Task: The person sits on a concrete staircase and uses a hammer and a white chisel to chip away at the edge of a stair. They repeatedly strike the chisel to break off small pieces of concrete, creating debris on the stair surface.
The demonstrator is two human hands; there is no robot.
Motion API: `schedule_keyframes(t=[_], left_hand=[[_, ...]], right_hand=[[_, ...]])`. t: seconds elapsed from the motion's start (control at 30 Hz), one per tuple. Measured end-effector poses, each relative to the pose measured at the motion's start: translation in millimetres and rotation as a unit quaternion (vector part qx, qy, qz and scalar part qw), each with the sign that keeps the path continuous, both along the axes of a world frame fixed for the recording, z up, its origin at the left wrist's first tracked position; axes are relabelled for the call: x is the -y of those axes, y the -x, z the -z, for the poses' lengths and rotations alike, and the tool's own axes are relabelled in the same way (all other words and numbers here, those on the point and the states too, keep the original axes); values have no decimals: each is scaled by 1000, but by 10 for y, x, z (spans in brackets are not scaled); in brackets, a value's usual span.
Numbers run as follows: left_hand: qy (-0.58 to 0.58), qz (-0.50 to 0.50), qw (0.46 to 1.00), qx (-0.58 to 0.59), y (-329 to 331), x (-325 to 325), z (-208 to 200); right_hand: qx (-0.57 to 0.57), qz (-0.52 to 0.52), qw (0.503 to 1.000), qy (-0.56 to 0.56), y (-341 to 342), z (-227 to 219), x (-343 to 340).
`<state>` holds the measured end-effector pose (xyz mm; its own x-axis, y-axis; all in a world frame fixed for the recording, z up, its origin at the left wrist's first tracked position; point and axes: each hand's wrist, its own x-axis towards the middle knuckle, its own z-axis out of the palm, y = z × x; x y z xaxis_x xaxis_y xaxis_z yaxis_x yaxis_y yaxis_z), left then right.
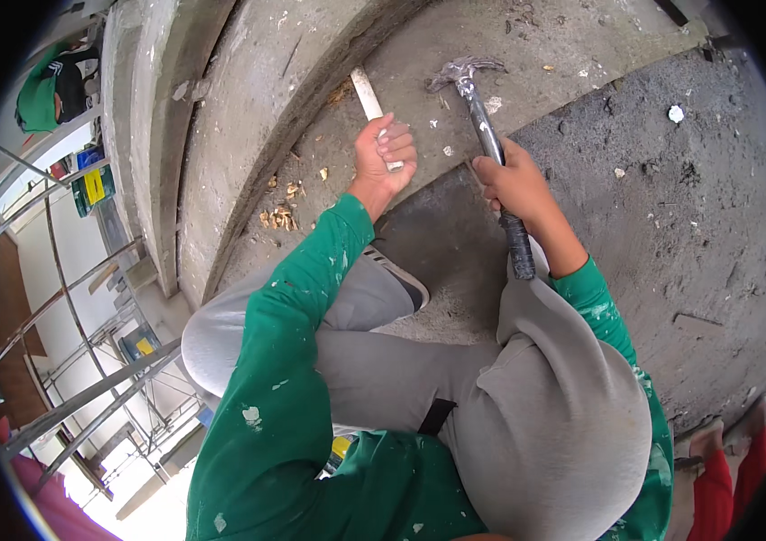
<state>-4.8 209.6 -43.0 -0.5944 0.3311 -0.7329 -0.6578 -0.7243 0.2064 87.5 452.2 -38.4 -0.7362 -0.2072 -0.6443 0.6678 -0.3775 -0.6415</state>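
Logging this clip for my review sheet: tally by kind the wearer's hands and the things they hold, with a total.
Hands, left hand and right hand: 2
Hammer, in the right: 1
White stick, in the left: 1
Total: 4

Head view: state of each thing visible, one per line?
Left hand: fingers closed around pale stick
Pale stick: held, one end protruding each side of fist
Right hand: closed around hammer handle
Claw hammer: held mid-handle, head pointing away from wearer
Pale chips: loose, scattered on concrete
Green sleeve: spattered with whitish spots
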Motion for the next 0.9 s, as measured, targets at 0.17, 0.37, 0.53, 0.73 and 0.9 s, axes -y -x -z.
schedule_keyframes(t=[0.17,0.37,0.53,0.73,0.9], left_hand=[[-15,-100,995,24,269,-460,-7],[158,-141,975,62,355,-798,46],[245,10,966,81,268,-389,-11],[309,329,892,32,283,676,-511],[291,328,896,71,347,775,-848]], right_hand=[[8,-19,999,-25,-126,12,-33],[19,-27,999,-20,-144,-65,-27],[26,-20,999,-22,-152,-26,-52],[37,52,998,-29,-36,-128,184],[33,78,996,-6,134,-117,728]])
